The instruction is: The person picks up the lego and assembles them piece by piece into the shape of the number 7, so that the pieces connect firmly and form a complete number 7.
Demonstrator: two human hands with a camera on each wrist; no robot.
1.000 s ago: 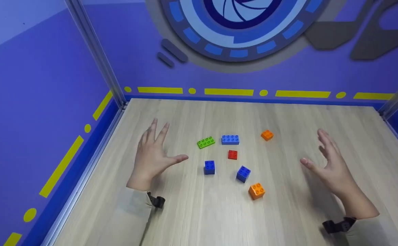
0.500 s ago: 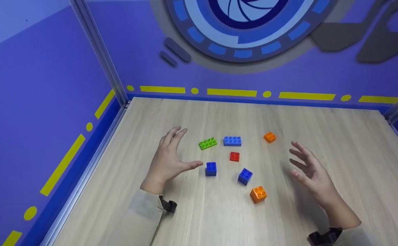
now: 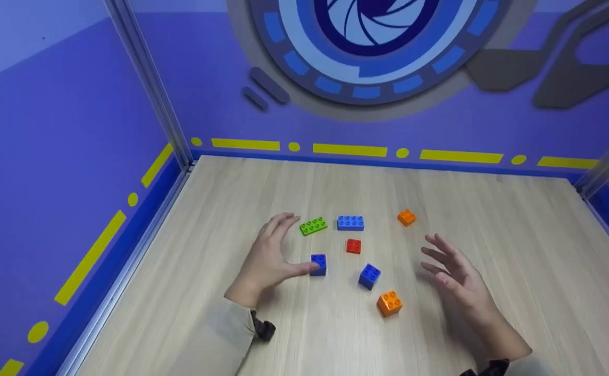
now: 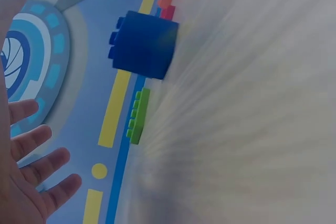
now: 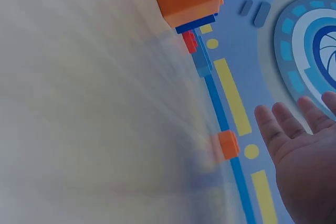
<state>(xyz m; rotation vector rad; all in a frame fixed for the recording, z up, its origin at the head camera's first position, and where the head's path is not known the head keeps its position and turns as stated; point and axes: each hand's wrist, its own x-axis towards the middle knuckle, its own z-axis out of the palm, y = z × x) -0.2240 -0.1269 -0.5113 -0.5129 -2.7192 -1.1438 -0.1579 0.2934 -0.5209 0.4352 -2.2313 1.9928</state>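
My left hand (image 3: 269, 261) hovers over the table with fingers spread. In the head view its thumb tip overlaps the left dark blue brick (image 3: 319, 259), but the left wrist view shows a gap between hand and brick. Its fingers are nearest the flat green brick (image 3: 313, 226). To the right, my right hand (image 3: 464, 290) hangs with loosely bent fingers, holding nothing. Closest to it are the near orange brick (image 3: 389, 304) and the second dark blue brick (image 3: 369, 276). A small red brick (image 3: 354, 246) and a lighter blue long brick (image 3: 350, 223) lie farther back.
A smaller orange brick (image 3: 407, 217) lies at the back right of the wooden table (image 3: 492, 219). Blue panels (image 3: 195, 78) stand behind the table and at its sides, joined by a metal post (image 3: 150, 89) at the back left corner.
Both hands have moved inward toward the bricks, the left one rightward and the right one leftward. Their fingers have bent a little. The bricks lie as before; the head view has shifted slightly.
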